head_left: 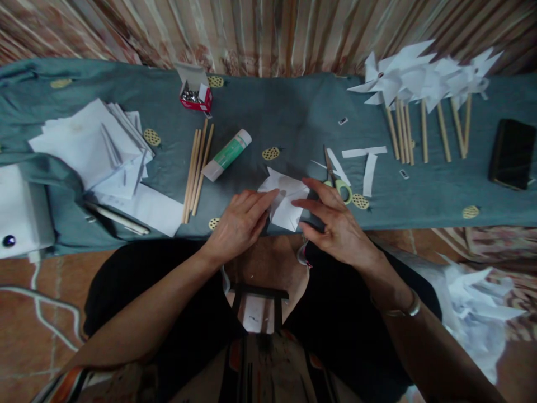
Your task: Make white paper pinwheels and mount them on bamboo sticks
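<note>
A small folded sheet of white paper [287, 208] with pointed corners lies at the table's front edge, between my hands. My left hand [243, 221] is closed at the paper's left side, its index fingertip on top of the sheet and its thumb hidden. At the right side, my right hand [331, 221] is open, with fingers spread and fingertips at the paper's edge. Scissors [335, 180] with light green handles lie just beyond my right hand, beside thin white paper strips [364, 151]. A green and white glue stick [227, 155] rests beyond my left hand.
Left of the glue stick are several wooden sticks [195, 173], a red box of metal pins [196, 98], stacked white paper [98, 145] and a pen [117, 217]. Paper pinwheels [423, 78] on sticks lie at the back right, near a black phone [512, 154]. More pinwheels [474, 302] are below the table.
</note>
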Available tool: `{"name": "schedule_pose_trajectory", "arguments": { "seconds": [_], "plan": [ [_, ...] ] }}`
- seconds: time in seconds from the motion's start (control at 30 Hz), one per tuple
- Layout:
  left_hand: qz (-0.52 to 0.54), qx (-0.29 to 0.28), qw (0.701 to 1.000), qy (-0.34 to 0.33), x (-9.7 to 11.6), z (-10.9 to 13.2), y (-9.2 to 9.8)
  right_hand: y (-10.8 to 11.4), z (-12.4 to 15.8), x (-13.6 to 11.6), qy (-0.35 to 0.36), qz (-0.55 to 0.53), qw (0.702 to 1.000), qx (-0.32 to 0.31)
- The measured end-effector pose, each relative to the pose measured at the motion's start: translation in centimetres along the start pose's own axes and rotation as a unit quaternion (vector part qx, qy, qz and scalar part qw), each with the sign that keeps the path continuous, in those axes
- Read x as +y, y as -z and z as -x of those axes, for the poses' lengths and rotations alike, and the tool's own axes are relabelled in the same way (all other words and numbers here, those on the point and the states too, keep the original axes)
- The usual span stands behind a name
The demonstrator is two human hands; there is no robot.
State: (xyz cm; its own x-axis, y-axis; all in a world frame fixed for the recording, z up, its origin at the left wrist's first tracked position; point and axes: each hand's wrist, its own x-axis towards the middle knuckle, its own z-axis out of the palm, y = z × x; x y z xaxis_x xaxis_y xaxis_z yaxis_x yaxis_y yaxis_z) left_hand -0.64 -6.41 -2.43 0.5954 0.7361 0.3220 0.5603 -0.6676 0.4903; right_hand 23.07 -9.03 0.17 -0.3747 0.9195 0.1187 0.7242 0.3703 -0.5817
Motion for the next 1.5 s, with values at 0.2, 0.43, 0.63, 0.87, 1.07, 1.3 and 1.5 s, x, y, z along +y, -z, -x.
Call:
{"name": "schedule_pose_trajectory", "arguments": {
  "seconds": [0.2, 0.43, 0.63, 0.87, 1.07, 1.3, 1.5],
  "plan": [
    [0.006, -0.009, 0.999, -0.035, 0.8, -0.1, -0.1, -0.4, 0.4, 0.1, -0.002, 0.01, 0.998, -0.057],
    [-0.044, -0.002, 0.997, -0.068, 1.1, -0.3, -0.5, -0.6, 0.2, 0.2, 0.0, 0.004, 0.999, -0.035],
    [-0.039, 0.005, 0.996, -0.076, 1.2, -0.3, -0.2, -0.1, -0.1, 0.0, -0.006, -0.042, 0.999, -0.028],
    [-0.049, -0.034, 0.996, -0.073, 1.6, 0.4, 0.0, -0.2, -0.5, -0.4, -0.025, -0.098, 0.994, -0.033],
    [-0.059, -0.013, 0.995, -0.082, 1.6, 0.6, -0.3, -0.2, -1.3, -0.8, -0.068, -0.087, 0.994, -0.018],
    [-0.069, 0.006, 0.993, -0.094, 1.6, 0.6, -0.3, -1.0, -2.2, -1.0, -0.119, -0.067, 0.99, 0.024],
    [-0.06, -0.017, 0.996, -0.067, 1.8, 0.8, -0.1, -1.1, -2.6, -1.3, -0.171, -0.084, 0.981, 0.031]
  ]
}}
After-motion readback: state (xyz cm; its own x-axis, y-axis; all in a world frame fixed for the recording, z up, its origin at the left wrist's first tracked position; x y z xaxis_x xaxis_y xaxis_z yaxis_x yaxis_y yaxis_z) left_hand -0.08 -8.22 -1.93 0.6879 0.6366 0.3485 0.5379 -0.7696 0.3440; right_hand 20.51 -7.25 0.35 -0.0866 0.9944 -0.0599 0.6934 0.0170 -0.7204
